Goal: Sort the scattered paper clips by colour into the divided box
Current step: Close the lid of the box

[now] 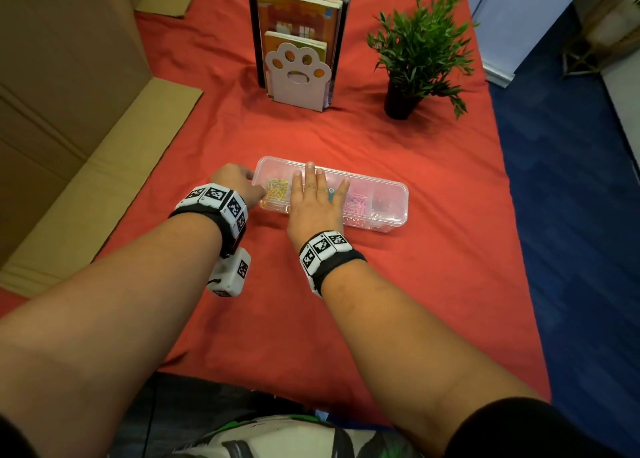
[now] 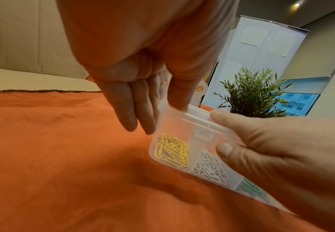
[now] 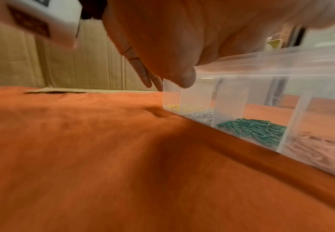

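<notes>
A clear divided box with its lid on lies across the red cloth. It holds yellow clips, white clips, teal clips and pink clips, each colour in its own compartment. My right hand lies flat on the lid with straight fingers, over the middle compartments. My left hand is at the box's left end: its thumb presses the lid's edge and its straight fingers point down beside the end wall. No loose clips show on the cloth.
A paw-shaped bookend with books stands behind the box, and a potted plant is at the back right. Cardboard lines the left side. The table's right edge drops to blue floor.
</notes>
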The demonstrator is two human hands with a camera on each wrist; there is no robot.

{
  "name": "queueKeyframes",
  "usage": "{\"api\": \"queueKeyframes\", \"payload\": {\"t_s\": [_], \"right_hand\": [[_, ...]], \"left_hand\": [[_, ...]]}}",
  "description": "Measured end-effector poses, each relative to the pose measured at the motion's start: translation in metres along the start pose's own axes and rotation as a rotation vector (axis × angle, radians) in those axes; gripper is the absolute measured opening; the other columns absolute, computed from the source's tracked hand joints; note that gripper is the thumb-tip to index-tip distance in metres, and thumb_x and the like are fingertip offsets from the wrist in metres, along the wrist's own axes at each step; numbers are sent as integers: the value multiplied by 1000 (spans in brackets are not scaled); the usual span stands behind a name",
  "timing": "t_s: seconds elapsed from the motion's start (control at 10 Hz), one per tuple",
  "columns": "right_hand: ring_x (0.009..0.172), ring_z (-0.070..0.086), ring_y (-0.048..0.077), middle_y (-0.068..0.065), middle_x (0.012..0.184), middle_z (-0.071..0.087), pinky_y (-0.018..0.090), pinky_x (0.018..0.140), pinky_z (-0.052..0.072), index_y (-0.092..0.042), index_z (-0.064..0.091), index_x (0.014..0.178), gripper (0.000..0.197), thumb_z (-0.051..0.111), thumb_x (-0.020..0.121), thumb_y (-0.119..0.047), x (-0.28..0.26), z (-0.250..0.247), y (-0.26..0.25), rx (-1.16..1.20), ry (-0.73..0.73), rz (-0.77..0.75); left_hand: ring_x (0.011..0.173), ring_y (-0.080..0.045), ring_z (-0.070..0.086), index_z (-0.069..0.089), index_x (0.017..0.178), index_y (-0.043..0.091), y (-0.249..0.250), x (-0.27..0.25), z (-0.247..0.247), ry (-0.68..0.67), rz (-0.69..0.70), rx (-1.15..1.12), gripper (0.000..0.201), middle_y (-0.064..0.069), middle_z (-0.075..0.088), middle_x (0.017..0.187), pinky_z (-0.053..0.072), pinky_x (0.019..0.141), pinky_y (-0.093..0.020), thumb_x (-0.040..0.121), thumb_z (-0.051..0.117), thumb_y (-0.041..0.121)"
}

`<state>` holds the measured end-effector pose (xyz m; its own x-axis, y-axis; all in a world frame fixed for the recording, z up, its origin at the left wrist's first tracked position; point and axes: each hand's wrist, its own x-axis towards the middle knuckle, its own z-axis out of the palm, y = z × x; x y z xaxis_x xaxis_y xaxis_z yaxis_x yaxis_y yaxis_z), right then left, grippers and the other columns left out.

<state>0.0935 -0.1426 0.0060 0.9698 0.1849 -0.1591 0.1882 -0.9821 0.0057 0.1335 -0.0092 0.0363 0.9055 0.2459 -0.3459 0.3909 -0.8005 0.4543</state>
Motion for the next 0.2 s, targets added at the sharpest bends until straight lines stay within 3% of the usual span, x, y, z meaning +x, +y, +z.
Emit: {"api": "queueKeyframes", "payload": {"t_s": [0.1,0.2], "right_hand": [[147,-7,27,10,158,-11,64,109,-12,-11,-2,149,66,32,95,-25,4,-8,9,70,-56,-35],[147,-9,26,9,159,-12,59,113,-8,-10,0,149,69,38,91,-13,-9,-18,23,105,-64,-157]], "left_hand": [[95,-31,64,65,113,14,0,0,0,-13,28,3,36,-14,70,104,44,74,-29,79,64,27],[112,-31,58,49,131,13,-6,-4,-1,0,-9,-101,49,-16,61,124,45,93,-33,85,57,27]]}}
